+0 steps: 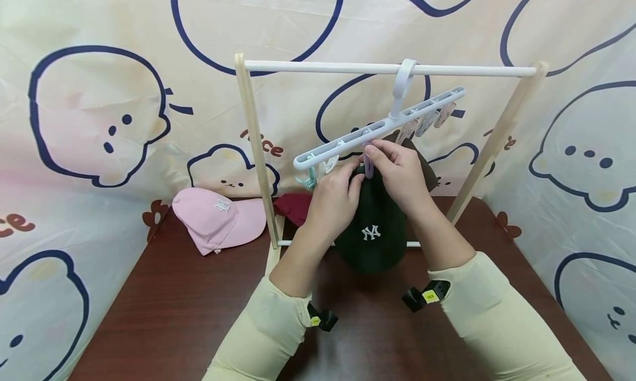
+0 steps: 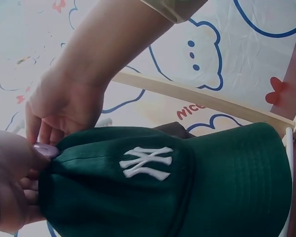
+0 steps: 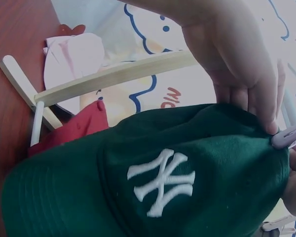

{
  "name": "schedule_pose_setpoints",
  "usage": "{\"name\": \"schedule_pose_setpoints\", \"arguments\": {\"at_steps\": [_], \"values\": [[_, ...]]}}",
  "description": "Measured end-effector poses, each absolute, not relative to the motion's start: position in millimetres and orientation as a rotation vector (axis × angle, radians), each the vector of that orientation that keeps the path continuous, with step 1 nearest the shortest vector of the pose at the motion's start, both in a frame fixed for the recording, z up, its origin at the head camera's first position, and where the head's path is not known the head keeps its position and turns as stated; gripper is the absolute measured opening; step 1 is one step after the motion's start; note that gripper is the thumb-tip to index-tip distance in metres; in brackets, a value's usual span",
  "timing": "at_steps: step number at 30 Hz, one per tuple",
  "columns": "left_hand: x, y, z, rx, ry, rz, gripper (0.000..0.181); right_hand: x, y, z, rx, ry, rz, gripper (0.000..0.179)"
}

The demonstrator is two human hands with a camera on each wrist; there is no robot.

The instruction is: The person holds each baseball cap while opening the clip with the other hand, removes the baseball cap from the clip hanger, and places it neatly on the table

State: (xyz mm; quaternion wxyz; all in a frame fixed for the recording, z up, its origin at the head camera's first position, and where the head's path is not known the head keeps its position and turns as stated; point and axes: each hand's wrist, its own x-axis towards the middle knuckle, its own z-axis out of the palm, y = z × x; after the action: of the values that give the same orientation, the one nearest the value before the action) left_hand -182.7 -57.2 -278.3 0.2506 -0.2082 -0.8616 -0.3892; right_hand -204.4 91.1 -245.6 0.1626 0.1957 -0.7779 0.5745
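Note:
A dark green cap (image 1: 375,245) with a white NY logo hangs brim down below the white clip hanger (image 1: 380,128). My left hand (image 1: 334,199) holds the cap's crown, fingers curled at its top edge. A purple clip (image 1: 368,164) sits at that edge, pinched between the thumb and fingers of my right hand (image 1: 401,174). Close up in the right wrist view, the clip (image 3: 286,137) overlaps the gathered green fabric (image 3: 227,143). The left wrist view shows the cap (image 2: 153,173) upside-on, with both hands at its crown.
The hanger's hook (image 1: 403,85) hangs on the white bar (image 1: 328,67) of a wooden rack (image 1: 255,143). Several other clips (image 1: 429,121) dangle from the hanger. Behind the green cap shows a dark brown cap (image 1: 422,165). A pink cap (image 1: 213,218) and a red cap (image 1: 294,207) lie leftward.

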Motion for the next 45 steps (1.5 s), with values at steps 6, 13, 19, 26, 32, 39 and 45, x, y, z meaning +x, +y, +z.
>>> {"name": "schedule_pose_setpoints", "arguments": {"at_steps": [6,13,19,26,32,39,45], "values": [[-180,-57,-276,-0.575,-2.325,-1.095,0.027,-204,94,-242,0.526,-2.219,1.774,0.033],[-178,-55,-276,-0.583,-2.272,-1.082,0.028,-206,98,-241,0.545,-2.217,1.893,0.035],[-177,-53,-277,-0.600,-2.248,-1.039,0.026,-206,101,-241,0.555,-2.184,1.990,0.031],[-174,-52,-276,-0.597,-2.241,-1.032,0.027,-207,102,-238,0.544,-2.185,2.073,0.026],[-170,-50,-275,-0.592,-2.274,-0.982,0.028,-206,104,-239,0.520,-2.201,2.045,0.029],[-169,-48,-276,-0.576,-2.259,-0.963,0.027,-205,102,-241,0.496,-2.181,1.985,0.031],[-168,-48,-276,-0.577,-2.226,-0.997,0.026,-206,101,-243,0.477,-2.150,1.951,0.029]]}}
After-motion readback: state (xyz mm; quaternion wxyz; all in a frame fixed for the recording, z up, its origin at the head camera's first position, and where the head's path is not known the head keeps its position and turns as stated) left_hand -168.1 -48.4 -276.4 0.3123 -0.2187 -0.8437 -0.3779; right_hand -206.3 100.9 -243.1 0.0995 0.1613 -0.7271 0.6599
